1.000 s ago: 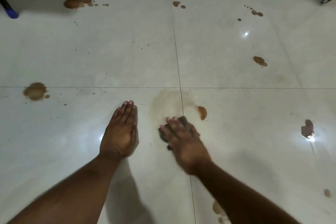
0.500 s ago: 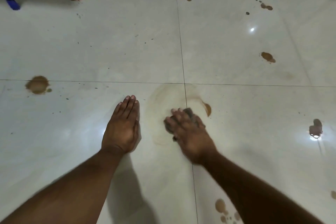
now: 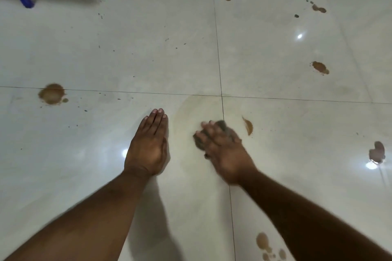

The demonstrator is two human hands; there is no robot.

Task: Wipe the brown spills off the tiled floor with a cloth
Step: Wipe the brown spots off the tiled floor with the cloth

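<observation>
Both my forearms are bare up to the frame's edge: no sleeves, watch or bracelet on them. My left hand (image 3: 148, 148) shows short, pale nails and no rings. My right hand (image 3: 227, 150) is blurred (details there unreadable).
</observation>
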